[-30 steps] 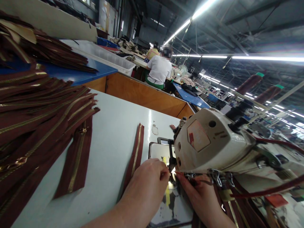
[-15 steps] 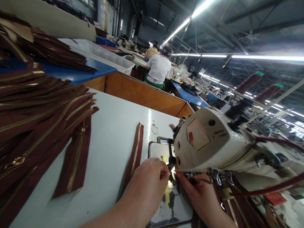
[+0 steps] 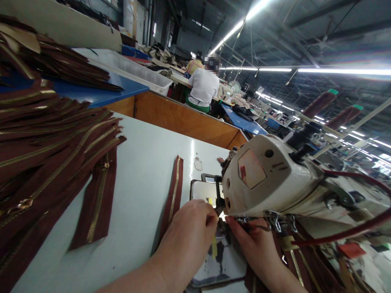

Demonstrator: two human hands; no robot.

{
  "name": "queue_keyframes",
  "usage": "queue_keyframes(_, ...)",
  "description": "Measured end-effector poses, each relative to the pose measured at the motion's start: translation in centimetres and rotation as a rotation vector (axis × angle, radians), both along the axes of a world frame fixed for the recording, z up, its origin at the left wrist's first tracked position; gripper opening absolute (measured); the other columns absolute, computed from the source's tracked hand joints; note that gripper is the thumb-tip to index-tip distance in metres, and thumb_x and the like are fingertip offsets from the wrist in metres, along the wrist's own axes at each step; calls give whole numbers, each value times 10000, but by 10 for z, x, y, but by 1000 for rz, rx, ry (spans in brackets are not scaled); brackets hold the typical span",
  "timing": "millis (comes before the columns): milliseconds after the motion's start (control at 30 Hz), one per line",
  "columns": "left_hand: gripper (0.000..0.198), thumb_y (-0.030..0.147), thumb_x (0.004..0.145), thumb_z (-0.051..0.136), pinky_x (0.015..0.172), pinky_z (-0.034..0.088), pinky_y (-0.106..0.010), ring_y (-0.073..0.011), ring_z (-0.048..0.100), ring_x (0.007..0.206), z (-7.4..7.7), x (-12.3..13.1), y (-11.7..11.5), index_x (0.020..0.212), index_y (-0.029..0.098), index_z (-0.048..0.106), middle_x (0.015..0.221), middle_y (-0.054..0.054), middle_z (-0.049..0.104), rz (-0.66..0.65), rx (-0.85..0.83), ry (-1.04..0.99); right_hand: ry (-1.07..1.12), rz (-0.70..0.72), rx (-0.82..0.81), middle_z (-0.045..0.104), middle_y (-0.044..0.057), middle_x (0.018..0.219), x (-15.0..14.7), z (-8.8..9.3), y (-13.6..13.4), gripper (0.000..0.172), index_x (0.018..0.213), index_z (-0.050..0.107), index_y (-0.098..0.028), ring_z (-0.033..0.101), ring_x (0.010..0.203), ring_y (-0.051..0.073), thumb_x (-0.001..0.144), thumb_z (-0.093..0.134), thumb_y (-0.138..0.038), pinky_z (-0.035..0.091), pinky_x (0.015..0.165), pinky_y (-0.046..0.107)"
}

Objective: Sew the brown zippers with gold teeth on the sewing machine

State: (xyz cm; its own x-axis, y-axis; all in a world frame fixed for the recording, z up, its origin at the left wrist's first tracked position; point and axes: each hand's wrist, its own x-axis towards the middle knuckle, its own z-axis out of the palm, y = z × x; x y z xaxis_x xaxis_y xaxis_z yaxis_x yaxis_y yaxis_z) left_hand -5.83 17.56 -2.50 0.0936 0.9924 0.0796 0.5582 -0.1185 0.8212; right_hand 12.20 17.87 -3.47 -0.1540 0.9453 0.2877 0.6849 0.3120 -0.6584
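Beside the needle area of a white sewing machine (image 3: 259, 175), my left hand (image 3: 191, 228) is closed in a pinch. Whatever its fingertips hold is hidden. My right hand (image 3: 259, 248) reaches in under the machine head from the other side, thumb and forefinger drawn together close to the needle. I cannot make out what lies between them. Both hands are over the metal machine plate (image 3: 226, 264), which has a yellow strip (image 3: 214, 247) on it. A brown zipper (image 3: 174, 189) with gold teeth lies just left of my left hand, its lower end partly behind that hand.
A heap of brown zippers (image 3: 55, 150) covers the left of the pale table (image 3: 137, 195). More zippers (image 3: 296, 264) hang at the right, below the machine. Beyond stand a blue table (image 3: 131, 86), a white plastic bin (image 3: 137, 73) and a seated person (image 3: 203, 87).
The view has shifted very slightly. Both hands keep nearly the same place at the needle, and the zippers on the table stay put.
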Motion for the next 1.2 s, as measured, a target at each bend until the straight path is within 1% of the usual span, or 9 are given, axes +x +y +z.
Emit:
queue_keyframes(100,211,137,763,504,669,415,-295,-196,600,755,0,0,-1,672,198,684,736,-33,651,16,7,4,63,40,-81,747,39,767,0,-7,0,197,762,735,-229,705,763,242,805,608,-374,574,747,347)
queue_keyframes(200,215,139,768,506,671,414,-295,-197,598,741,1,1,-1,667,195,687,720,-33,650,24,25,17,103,36,-78,747,44,771,-3,-9,1,200,753,735,-222,707,732,237,793,623,-383,585,696,335)
queue_keyframes(433,222,139,763,499,669,404,-294,-198,599,738,6,0,0,665,186,692,723,-40,665,16,10,45,61,86,-50,748,30,823,-13,7,1,195,809,743,-231,697,794,226,824,577,-333,557,782,345)
queue_keyframes(500,228,141,766,492,664,400,-295,-196,596,729,7,0,0,662,182,691,720,-42,663,8,17,51,46,103,-34,747,28,834,-13,9,1,200,820,739,-233,693,792,221,833,560,-321,551,781,341)
queue_keyframes(567,233,141,768,484,658,396,-295,-192,590,718,7,1,-1,662,180,689,714,-43,659,3,24,60,43,111,-15,744,24,797,-13,9,1,213,779,732,-230,689,763,215,838,550,-323,551,754,327)
queue_keyframes(700,224,142,771,484,674,402,-296,-189,581,737,6,1,-1,669,178,680,732,-45,652,4,53,51,16,102,21,724,9,710,-13,9,0,210,714,702,-226,671,709,206,826,554,-325,539,724,308)
queue_keyframes(933,214,127,777,505,720,416,-304,-193,581,769,4,1,-3,664,187,677,736,-40,649,-18,143,37,0,11,16,715,22,676,-15,10,-3,265,674,700,-205,650,641,197,825,538,-350,518,604,269)
queue_keyframes(1033,217,112,776,504,721,415,-304,-191,585,765,5,1,-3,676,186,682,736,-35,655,-21,152,44,47,7,1,719,35,692,-15,10,-2,249,716,722,-190,655,671,210,809,562,-357,527,615,281)
queue_keyframes(1200,238,110,775,486,705,410,-313,-194,581,746,6,1,-3,646,180,674,716,-39,650,-35,155,68,156,18,-44,729,59,763,-18,12,-3,243,842,738,-170,667,757,238,801,585,-354,542,693,336)
